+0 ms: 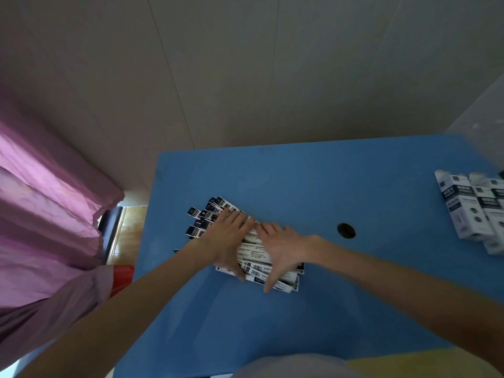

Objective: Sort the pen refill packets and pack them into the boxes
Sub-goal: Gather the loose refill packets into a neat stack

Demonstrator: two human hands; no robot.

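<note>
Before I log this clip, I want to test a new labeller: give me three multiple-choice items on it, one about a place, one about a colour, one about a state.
1. Where do the white boxes stand?
A. at the table's right edge
B. at its left edge
C. on the floor

2. What colour is the table top?
A. red
B. blue
C. white

3. How do the hands lie on the pile of pen refill packets?
A. both as fists
B. one raised high
C. both flat with straight fingers

Answers:
1 A: the boxes lie side by side at the far right.
2 B: the surface is plain blue.
3 C: the left hand and the right hand press on the pile with straight fingers.
</note>
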